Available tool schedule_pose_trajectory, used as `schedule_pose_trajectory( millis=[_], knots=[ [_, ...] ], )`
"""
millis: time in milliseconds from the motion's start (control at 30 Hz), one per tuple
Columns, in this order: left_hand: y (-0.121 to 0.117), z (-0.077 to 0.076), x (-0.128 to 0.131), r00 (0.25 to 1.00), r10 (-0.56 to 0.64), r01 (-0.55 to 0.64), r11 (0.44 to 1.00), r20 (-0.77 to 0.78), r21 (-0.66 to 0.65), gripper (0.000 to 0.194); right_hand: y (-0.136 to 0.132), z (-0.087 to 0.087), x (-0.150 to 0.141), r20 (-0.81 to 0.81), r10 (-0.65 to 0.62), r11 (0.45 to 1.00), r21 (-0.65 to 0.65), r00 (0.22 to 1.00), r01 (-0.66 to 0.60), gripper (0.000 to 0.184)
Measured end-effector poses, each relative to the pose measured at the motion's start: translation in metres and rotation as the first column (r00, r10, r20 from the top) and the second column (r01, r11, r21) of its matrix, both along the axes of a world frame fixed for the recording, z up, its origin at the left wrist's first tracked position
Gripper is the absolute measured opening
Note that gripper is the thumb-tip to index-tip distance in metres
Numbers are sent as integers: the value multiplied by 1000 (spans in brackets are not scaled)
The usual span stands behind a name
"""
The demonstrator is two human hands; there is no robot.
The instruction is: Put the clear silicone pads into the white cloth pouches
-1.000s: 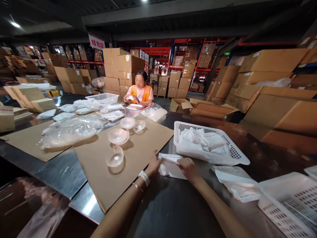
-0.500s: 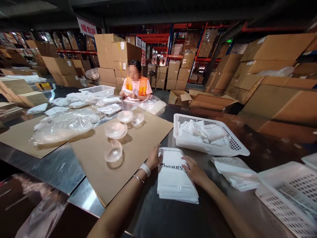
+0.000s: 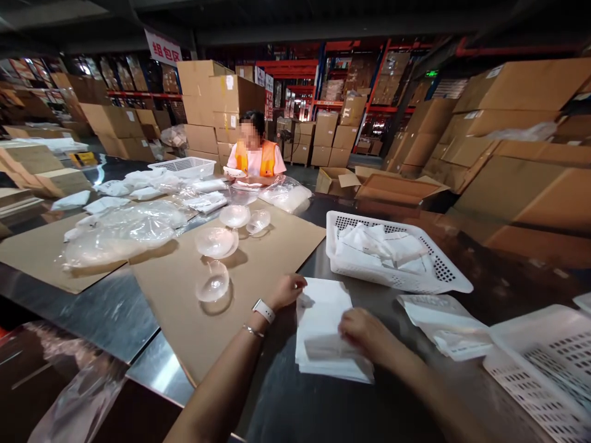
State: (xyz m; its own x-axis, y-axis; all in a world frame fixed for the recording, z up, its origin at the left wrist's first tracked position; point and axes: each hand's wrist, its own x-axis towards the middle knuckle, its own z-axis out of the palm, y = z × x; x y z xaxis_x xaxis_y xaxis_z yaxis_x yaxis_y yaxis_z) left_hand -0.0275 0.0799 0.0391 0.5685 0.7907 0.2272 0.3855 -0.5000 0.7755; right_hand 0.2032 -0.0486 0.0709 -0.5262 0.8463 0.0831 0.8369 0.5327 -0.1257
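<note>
A stack of flat white bags [image 3: 323, 314] lies in front of me on the dark metal table, its upper face plain white. My left hand [image 3: 289, 290] is at the stack's top left corner, fingers curled in; whether they grip anything is hidden. Over the stack's right side, my right hand [image 3: 362, 332] has its fingers closed on the top white bag, where a greyish fold of it crosses the lower part. Left of the stack, several clear bowl-shaped pieces [image 3: 213, 284] rest on a brown cardboard sheet [image 3: 258, 301].
A white perforated basket [image 3: 397, 282] holding white bags stands beyond the stack. More white bags [image 3: 446, 323] lie to the right, beside another white basket [image 3: 530, 369]. Across the table a person [image 3: 253, 160] in an orange vest sits near plastic-wrapped goods [image 3: 124, 237].
The black "beauty" print on the top bag is out of sight, leaving plain white. My left hand has shifted slightly left; my right fingers have curled in and moved slightly lower.
</note>
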Motion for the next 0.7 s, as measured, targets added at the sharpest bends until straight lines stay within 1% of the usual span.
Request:
schedule_pose_trajectory(
  millis=[33,100,133,200,267,333,433,467,533,567,600,633,667,700],
  knots=[
    [0,1,0,999,29,-29,999,-13,25,27,-14,0,-1,9,32,999,-34,999,-31,5],
    [-2,2,1,997,45,-41,997,-59,63,27,-31,-3,-1,-11,52,993,-110,999,-53,16],
    [-4,2,2,995,30,-23,997,-92,75,25,-33,-5,0,-34,31,991,-132,999,-35,21],
    [-8,2,2,986,-24,39,995,-164,91,15,-28,-11,1,-70,-56,990,-132,996,46,19],
    [-11,2,2,970,-83,109,988,-227,106,7,-16,-18,2,-87,-133,987,-103,987,124,21],
    [-12,0,2,956,-107,147,981,-273,129,9,-5,-28,1,-69,-177,979,-116,982,168,30],
    [-14,-2,5,943,-60,122,977,-328,174,10,5,-42,-1,31,-211,950,-229,977,213,54],
    [-16,-2,7,939,-28,99,977,-343,191,11,6,-45,0,65,-211,937,-272,975,220,58],
    [-23,-1,12,929,35,54,972,-370,228,14,11,-47,6,94,-186,920,-332,978,207,58],
    [-29,1,15,921,61,38,969,-384,243,15,14,-46,12,82,-175,928,-320,981,192,57],
    [-36,2,19,912,82,24,967,-402,252,16,18,-43,21,57,-178,947,-263,982,186,55],
    [-45,3,23,901,98,14,967,-422,255,19,24,-38,31,22,-204,968,-147,979,205,53],
    [-54,3,27,889,113,4,967,-443,254,21,31,-32,43,-22,-257,966,17,966,258,51],
    [-64,1,31,876,131,-12,968,-464,252,23,39,-25,57,-71,-331,920,198,941,338,50]
  ],
)
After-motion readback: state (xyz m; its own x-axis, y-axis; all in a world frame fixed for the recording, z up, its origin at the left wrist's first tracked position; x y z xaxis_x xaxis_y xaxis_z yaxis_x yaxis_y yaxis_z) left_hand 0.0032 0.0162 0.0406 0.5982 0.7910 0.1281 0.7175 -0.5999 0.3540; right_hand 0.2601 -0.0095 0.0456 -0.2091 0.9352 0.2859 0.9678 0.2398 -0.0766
